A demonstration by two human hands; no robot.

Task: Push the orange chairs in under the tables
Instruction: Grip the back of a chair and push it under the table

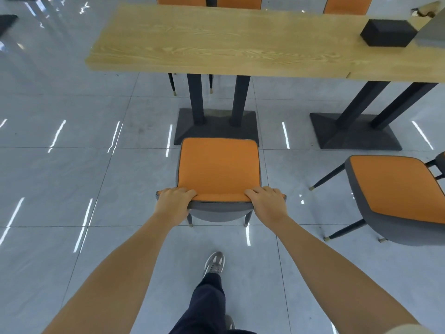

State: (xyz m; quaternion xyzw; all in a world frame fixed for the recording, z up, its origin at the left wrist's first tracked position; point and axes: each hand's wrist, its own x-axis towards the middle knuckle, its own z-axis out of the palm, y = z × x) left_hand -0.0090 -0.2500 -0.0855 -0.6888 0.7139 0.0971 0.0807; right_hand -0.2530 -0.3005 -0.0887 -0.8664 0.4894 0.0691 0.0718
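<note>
You have the orange chair [219,167] by the top of its backrest, one hand near each end. Your left hand [174,201] has its fingers curled over the rim onto the orange front face. Your right hand [266,202] grips the same way at the other end. Both holds are closed round the rim, with the knuckles facing up toward you. The chair stands on the grey tiled floor [72,179], directly in front of you and squared to the wooden table [216,42]. Its seat is a rounded square pad of flat orange upholstery, edged with a thin dark piping and set in a grey shell. The back of the backrest is the same grey, curving below your hands. Two slim dark rear legs show beneath it, each ending in a brass-coloured tip. In this view the front edge of the seat meets the near edge of the table's dark pedestal base [216,127], from which two dark posts rise to the top. The whole seat shows, none of it hidden by the tabletop's near edge. To your right a second orange chair [395,191] of the same make stands turned at an angle, well apart from yours and near another pedestal base [354,133]. A black box [387,32] sits on the tabletop toward the right end. More orange chair backs [238,1] show along the table's far side. Your grey shoe [214,262] is planted on the floor behind the chair.
</note>
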